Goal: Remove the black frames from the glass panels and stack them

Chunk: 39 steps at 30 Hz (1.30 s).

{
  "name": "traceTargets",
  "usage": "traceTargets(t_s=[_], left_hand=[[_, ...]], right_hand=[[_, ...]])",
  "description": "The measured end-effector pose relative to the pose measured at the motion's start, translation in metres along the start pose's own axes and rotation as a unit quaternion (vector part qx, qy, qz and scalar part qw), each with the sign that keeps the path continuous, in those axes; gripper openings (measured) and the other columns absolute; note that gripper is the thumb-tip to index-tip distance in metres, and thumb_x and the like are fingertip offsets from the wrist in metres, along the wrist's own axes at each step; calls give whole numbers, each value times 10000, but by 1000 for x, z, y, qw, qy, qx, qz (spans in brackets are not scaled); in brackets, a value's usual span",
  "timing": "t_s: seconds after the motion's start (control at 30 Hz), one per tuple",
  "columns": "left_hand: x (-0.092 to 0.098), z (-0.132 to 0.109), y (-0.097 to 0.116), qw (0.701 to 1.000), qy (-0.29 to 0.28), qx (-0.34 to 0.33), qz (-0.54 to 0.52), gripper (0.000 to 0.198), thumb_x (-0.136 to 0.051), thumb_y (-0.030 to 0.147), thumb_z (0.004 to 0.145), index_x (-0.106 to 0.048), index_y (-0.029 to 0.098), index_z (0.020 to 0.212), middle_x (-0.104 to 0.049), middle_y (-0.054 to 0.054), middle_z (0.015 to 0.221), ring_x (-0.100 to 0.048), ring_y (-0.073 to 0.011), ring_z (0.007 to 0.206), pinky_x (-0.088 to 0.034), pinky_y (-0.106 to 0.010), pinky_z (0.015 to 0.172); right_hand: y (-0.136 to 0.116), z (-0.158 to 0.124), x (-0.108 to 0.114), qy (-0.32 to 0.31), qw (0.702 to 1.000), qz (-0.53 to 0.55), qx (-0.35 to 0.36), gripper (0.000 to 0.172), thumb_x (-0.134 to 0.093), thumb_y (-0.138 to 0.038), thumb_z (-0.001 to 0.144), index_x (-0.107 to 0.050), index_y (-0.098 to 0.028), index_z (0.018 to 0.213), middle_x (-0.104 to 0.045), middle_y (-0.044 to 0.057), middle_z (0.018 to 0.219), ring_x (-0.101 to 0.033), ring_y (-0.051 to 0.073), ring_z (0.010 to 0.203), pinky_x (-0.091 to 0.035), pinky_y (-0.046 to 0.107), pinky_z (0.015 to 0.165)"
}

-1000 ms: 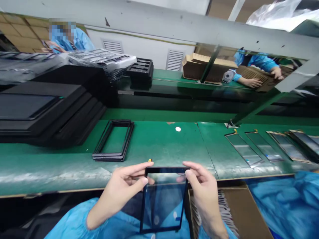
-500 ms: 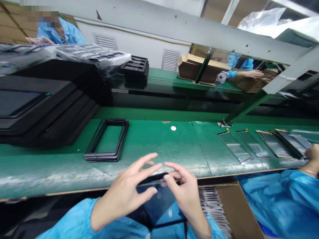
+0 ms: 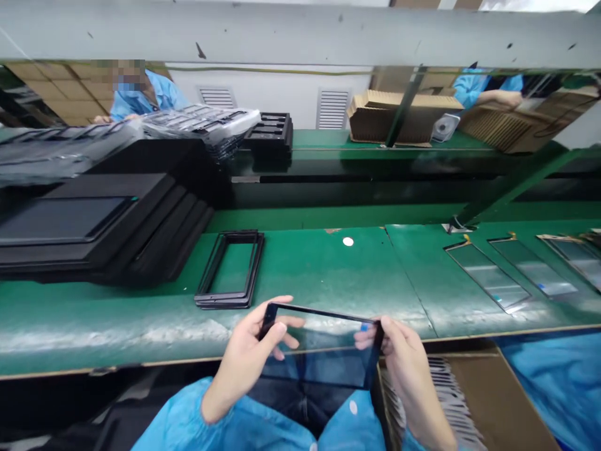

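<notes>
A thin glass panel with a black border [image 3: 323, 351] is held sideways above my lap, at the near edge of the green bench [image 3: 310, 275]. My left hand [image 3: 251, 351] grips its left end, thumb on top and fingers beneath. My right hand [image 3: 404, 360] holds the right end the same way. Both hands are closed on the panel. A small stack of black rectangular frames [image 3: 232, 269] lies on the bench just beyond my left hand.
Stacked black trays [image 3: 98, 225] fill the left of the bench. Several glass strips [image 3: 488, 275] lie in a row at the right. A cardboard box of parts [image 3: 469, 401] stands by my right knee. Co-workers in blue coats sit beyond the far conveyor, and another blue sleeve [image 3: 554, 382] shows at the right.
The panel has turned from upright to lying sideways between my hands, passing through a flat, edge-on tilt. The neighbour's hand at the far right has left the view.
</notes>
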State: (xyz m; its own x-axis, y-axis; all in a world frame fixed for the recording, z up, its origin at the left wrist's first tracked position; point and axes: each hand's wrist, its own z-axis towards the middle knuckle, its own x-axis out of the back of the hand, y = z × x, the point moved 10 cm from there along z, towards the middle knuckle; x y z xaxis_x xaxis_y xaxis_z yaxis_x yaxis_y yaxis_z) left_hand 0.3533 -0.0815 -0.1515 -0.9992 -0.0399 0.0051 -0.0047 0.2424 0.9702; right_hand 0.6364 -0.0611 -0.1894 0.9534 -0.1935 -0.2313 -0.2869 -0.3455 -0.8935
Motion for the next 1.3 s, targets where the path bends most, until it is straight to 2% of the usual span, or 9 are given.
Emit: traceTargets(t_s=[0.4, 0.53, 0.67, 0.73, 0.8, 0.93, 1.1, 1.2, 1.3], left_hand=[[1, -5, -4, 999, 35, 16, -36, 609, -749, 538, 903, -604, 163, 1361, -831, -149, 1006, -784, -239, 666, -589, -267, 488], [7, -1, -18, 999, 33, 22, -16, 599, -700, 526, 950, -558, 164, 1406, -825, -154, 1038, -782, -243, 674, -588, -277, 484], [12, 1, 14, 986, 60, -108, 113, 617, -640, 396, 1006, -435, 248, 1569, -649, -167, 1486, -727, -302, 1207, -629, -418, 958], [-1, -3, 47, 941, 50, -224, 247, 624, -665, 315, 986, -473, 300, 1579, -514, -110, 1631, -524, -322, 1466, -402, -510, 1236], [-28, -4, 65, 884, -26, -300, 357, 484, -675, 295, 981, -634, 316, 1463, -633, -73, 1526, -561, -311, 1432, -283, -541, 1296], [-59, -3, 81, 833, -126, -375, 387, 226, -617, 266, 1039, -793, 260, 1180, -841, -26, 1049, -779, -220, 1010, -391, -524, 1232], [-63, -11, 88, 822, -120, -432, 352, 208, -599, 173, 1032, -797, 191, 1095, -850, -36, 988, -792, -196, 878, -578, -359, 951], [-66, -11, 83, 835, -122, -394, 364, 260, -560, 180, 1040, -785, 190, 1170, -846, -60, 1034, -785, -227, 911, -585, -318, 791], [-81, -6, 65, 875, -193, -289, 338, 295, -537, 244, 1059, -766, 252, 1245, -838, -42, 1066, -782, -234, 924, -572, -313, 805]], right_hand=[[-23, -20, 1, 62, 990, -61, 108, 342, -722, -464, 902, -714, -196, 690, -791, 54, 593, -703, 184, 471, -561, 281, 580], [-24, -21, -5, 39, 995, -24, 92, 351, -697, -521, 907, -782, -181, 936, -826, 86, 669, -757, 219, 526, -590, 294, 581], [-28, -28, -13, 11, 994, -60, 88, 376, -786, -455, 849, -766, -172, 1096, -854, 120, 753, -802, 241, 599, -623, 292, 592], [-29, -33, -12, 28, 992, -70, 98, 356, -790, -452, 845, -776, -164, 1054, -849, 127, 732, -800, 245, 581, -619, 280, 543], [-29, -38, -10, 44, 990, -76, 112, 343, -793, -452, 841, -787, -173, 1040, -848, 117, 722, -799, 249, 571, -635, 289, 544], [-25, -40, -5, 53, 985, -100, 128, 316, -800, -473, 827, -806, -227, 1025, -848, 77, 706, -802, 262, 567, -671, 322, 564], [-19, -35, -2, 28, 987, -96, 128, 291, -801, -470, 833, -818, -244, 1015, -853, 76, 719, -807, 277, 570, -675, 332, 545], [-18, -31, -9, 2, 988, -106, 113, 270, -785, -472, 854, -824, -273, 1033, -861, 63, 744, -808, 256, 581, -672, 317, 576], [-17, -30, -40, -114, 980, -135, 96, 335, -802, -470, 843, -824, -325, 1144, -866, 29, 762, -829, 251, 679, -684, 355, 743]])
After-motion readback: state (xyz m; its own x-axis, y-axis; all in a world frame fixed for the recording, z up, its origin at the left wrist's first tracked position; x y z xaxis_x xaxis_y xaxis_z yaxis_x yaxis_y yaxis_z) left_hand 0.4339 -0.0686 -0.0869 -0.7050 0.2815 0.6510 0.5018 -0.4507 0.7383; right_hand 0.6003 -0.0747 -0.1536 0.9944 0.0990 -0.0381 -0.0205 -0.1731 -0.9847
